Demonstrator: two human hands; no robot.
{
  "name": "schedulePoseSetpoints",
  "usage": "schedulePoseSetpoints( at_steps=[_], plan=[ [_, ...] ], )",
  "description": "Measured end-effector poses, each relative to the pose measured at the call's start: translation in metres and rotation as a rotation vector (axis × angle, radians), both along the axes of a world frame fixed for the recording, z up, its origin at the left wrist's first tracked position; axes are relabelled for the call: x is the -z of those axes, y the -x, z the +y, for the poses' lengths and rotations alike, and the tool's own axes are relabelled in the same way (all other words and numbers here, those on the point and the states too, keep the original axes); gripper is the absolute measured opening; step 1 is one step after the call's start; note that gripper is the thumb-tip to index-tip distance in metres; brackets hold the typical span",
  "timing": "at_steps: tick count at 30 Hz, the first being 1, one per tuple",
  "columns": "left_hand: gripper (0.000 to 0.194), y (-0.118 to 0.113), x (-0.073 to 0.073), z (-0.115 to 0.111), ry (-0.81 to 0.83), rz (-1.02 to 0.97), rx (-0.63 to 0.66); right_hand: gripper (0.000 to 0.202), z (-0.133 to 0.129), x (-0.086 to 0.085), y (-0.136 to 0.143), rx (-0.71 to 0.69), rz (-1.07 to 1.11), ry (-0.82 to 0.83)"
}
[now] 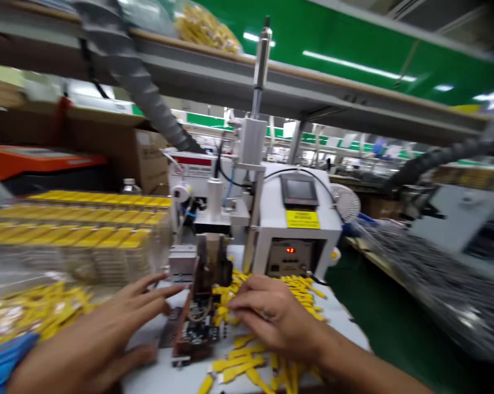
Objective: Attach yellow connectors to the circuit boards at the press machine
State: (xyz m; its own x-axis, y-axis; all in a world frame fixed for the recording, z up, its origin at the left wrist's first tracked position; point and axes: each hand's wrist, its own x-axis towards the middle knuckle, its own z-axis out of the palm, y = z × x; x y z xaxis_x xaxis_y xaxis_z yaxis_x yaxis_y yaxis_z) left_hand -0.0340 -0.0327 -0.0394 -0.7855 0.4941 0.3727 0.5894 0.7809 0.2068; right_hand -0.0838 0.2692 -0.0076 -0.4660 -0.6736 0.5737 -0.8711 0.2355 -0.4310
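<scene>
My left hand [124, 323] is open, its fingers spread, with the fingertips beside the left edge of a dark brown fixture [193, 328] on the machine's white base. My right hand [271, 312] is closed in a pinch just right of the fixture, over small yellow plastic pieces [242, 364]. Whether a piece is between its fingertips is hidden and blurred. More yellow pieces [304, 293] lie behind the right hand. Above the fixture stands a press machine with a metal cylinder [253, 142].
Clear trays of yellow pieces [86, 235] stand on the left, behind a plastic bag of yellow pieces [45, 312]. A white control box [300, 219] with a lit red display stands behind. Grey hoses [132, 76] hang from the shelf. Dark bagged parts [428, 273] lie at the right.
</scene>
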Motion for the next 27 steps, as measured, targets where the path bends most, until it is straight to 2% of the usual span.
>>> schedulePoseSetpoints(
  at_steps=[2, 4, 7, 10, 17, 22, 27],
  plan=[
    [0.061, -0.012, -0.014, 0.001, 0.034, -0.041, -0.023, 0.020, -0.001, 0.004, 0.001, 0.020, -0.064, -0.013],
    [0.057, -0.016, -0.021, 0.016, 0.038, -0.036, -0.023, 0.022, -0.005, 0.009, 0.001, 0.016, -0.090, -0.014],
    [0.043, -0.018, -0.017, 0.043, 0.006, 0.078, -0.045, 0.023, -0.011, 0.015, -0.001, 0.007, -0.090, -0.033],
    [0.040, -0.021, -0.007, 0.056, 0.024, 0.128, -0.052, 0.023, -0.012, 0.016, -0.003, 0.005, -0.040, -0.073],
    [0.034, -0.015, 0.000, 0.058, 0.027, 0.163, -0.077, 0.026, -0.007, 0.022, 0.004, 0.020, 0.041, -0.148],
    [0.033, -0.007, 0.004, 0.061, -0.012, 0.239, -0.070, 0.026, -0.008, 0.030, 0.011, 0.037, 0.086, -0.081],
    [0.030, -0.011, -0.002, 0.062, -0.015, 0.256, -0.048, 0.025, -0.010, 0.022, 0.008, 0.032, 0.105, -0.047]
  ],
)
